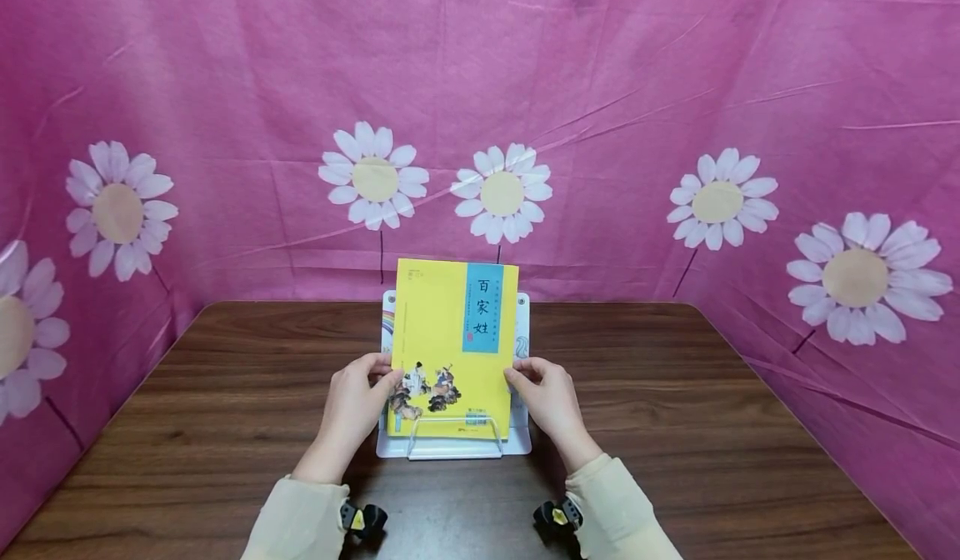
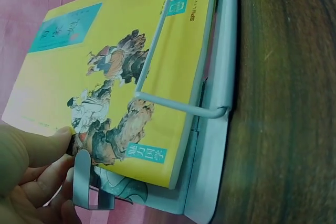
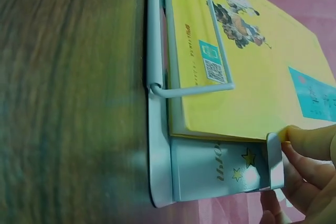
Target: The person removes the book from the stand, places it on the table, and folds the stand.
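Observation:
A yellow book [image 1: 453, 343] with a blue title strip leans closed on a white book stand [image 1: 454, 445], behind the stand's wire holder [image 1: 454, 439]. My left hand [image 1: 358, 402] holds the book's left edge, thumb on the cover [image 2: 58, 136]. My right hand [image 1: 547, 393] holds the right edge, its fingertips [image 3: 310, 140] pinching the cover by a grey page clip [image 3: 275, 161]. The left wrist view shows the yellow book [image 2: 121, 72] and wire holder [image 2: 157, 66] close up; the right wrist view shows the book [image 3: 247, 77] and stand base [image 3: 157, 145].
The stand sits mid-table on a dark wooden tabletop [image 1: 675, 427]. A pink cloth with white daisies [image 1: 502, 193] hangs behind and along both sides. Another grey clip [image 2: 86, 182] lies by my left fingers.

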A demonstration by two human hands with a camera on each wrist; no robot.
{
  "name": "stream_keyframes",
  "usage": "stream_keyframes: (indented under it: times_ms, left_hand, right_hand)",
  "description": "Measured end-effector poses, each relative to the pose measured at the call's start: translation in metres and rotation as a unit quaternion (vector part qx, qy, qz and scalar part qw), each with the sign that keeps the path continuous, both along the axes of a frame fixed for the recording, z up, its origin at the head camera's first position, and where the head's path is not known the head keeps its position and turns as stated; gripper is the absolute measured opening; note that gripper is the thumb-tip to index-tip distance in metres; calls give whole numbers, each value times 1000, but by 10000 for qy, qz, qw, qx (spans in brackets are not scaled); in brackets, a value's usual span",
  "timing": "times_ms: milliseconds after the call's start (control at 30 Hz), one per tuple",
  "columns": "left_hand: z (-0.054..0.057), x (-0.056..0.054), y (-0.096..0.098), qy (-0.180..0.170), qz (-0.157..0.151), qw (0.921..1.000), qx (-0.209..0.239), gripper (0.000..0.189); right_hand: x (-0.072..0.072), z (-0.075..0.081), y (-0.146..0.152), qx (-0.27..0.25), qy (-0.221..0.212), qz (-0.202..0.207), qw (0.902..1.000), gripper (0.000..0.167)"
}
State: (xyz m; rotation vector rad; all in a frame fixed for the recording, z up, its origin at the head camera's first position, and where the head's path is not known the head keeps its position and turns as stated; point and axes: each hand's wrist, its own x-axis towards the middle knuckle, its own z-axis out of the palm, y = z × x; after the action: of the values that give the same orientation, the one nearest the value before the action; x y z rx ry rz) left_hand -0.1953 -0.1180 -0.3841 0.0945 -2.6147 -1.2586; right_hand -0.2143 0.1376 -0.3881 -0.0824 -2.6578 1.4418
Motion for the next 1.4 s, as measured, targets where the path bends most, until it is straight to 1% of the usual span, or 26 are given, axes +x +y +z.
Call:
stream_keyframes:
  times_ms: [167,400,533,700,867,1167,1400]
  left_hand:
    - [0,0,1,210,81,9997,34,27]
    - [1,1,1,333,158,9992,123,29]
    - [1,1,2,538,192,9982,184,28]
    - [1,0,2,775,226,9961,361,26]
    - [0,-1,1,917,295,9939,534,27]
    - [4,0,-3,1179,538,9910,335,27]
    - [6,1,-3,1271,530,9897,394,26]
  right_hand:
    - [0,1,-2,-107,74,-83,9999,21]
    - [-1,0,-4,-194,255,-153,9994,19]
    - [-1,-1,-4,-302,366,-165,9987,19]
    - [0,-1,-5,-527,619,-94,9966,20]
    - [1,0,-6,-606,869,-2,9944,19]
    - [7,3,-9,-512,1095,359,9920,20]
    - [7,4,-9,-540,1316,326,9893,18]
